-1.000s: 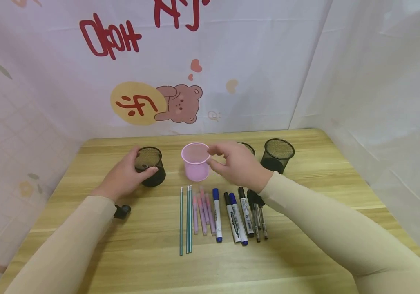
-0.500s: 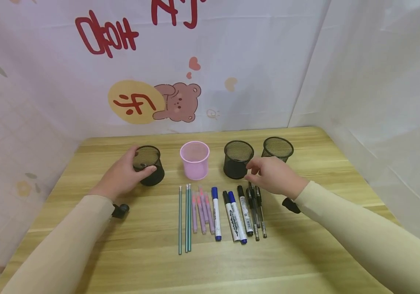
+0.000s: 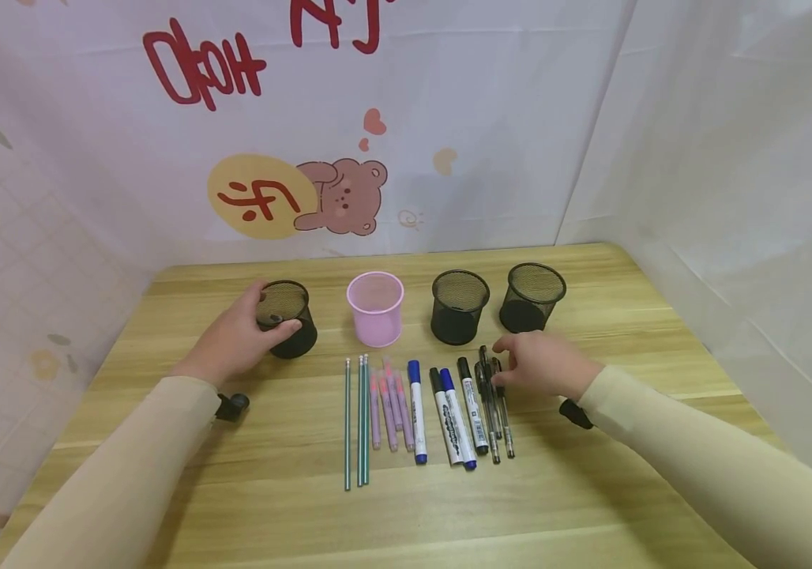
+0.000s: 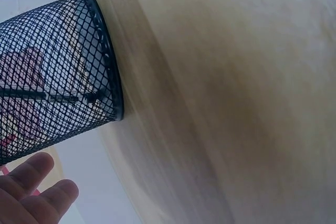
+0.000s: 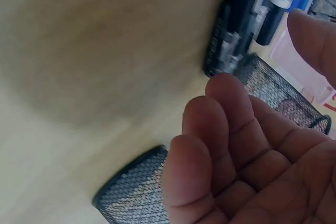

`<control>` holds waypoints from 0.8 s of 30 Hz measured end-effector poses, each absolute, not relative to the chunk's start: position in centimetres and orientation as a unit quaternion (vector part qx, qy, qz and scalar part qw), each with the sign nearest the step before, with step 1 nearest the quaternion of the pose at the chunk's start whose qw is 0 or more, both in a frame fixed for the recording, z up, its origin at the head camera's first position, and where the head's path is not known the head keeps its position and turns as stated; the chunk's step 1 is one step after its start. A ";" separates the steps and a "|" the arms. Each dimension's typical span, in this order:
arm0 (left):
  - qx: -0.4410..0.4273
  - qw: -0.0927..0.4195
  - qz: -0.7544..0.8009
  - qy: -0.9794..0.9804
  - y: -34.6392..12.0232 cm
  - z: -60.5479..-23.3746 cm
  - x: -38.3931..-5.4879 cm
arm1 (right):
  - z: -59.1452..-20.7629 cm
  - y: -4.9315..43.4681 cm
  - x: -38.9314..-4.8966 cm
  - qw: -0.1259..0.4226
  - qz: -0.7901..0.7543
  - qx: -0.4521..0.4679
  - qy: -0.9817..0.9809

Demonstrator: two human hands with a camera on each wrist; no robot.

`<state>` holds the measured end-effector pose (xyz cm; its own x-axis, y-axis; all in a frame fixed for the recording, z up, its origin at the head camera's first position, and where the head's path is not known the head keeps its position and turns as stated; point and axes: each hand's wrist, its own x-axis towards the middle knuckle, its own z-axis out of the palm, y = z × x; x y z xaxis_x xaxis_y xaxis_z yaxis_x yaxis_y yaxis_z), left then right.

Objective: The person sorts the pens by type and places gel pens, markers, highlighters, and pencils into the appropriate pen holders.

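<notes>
My left hand [image 3: 235,338] grips the leftmost black mesh pen holder [image 3: 297,338] by its side, thumb in front. Through the mesh, in the left wrist view, one dark pen [image 4: 31,94] shows inside that holder [image 4: 63,40]. My right hand [image 3: 544,364] hovers beside the black-capped gel pens [image 3: 497,419] on the table, fingertips close to their caps. In the right wrist view its fingers [image 5: 226,108] are loosely bent, with the thumb apart and nothing pinched. Whether a fingertip touches the gel pens [image 5: 231,30] I cannot tell.
Behind the pens stand a pink holder [image 3: 379,325] and two more black mesh holders [image 3: 457,325] [image 3: 522,314]. Left of the gel pens lie several markers [image 3: 418,415], pink-purple highlighter-like pens [image 3: 388,415] and green pencils [image 3: 363,431]. A printed curtain [image 3: 505,103] hangs behind the table [image 3: 406,521].
My right hand has moved right and toward me, from near the pink holder to beside the gel pens. The left hand stays on its pen holder.
</notes>
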<state>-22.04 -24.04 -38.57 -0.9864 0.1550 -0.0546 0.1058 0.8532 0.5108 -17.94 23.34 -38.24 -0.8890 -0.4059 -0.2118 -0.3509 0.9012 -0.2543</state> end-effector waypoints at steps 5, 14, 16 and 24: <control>0.066 0.047 0.263 0.961 -24.1 -38.6 -22.1 | -39.1 23.5 -17.7 0.136 -0.096 -0.195 0.967; 0.061 0.047 0.260 0.963 -24.2 -38.7 -22.1 | -39.4 23.5 -17.6 0.128 -0.084 -0.201 0.968; 0.061 0.047 0.260 0.962 -24.1 -38.7 -22.0 | -39.4 23.5 -17.6 0.130 -0.089 -0.200 0.967; 0.062 0.042 0.264 0.962 -24.1 -38.6 -22.1 | -39.4 23.8 -17.7 0.138 -0.100 -0.198 0.965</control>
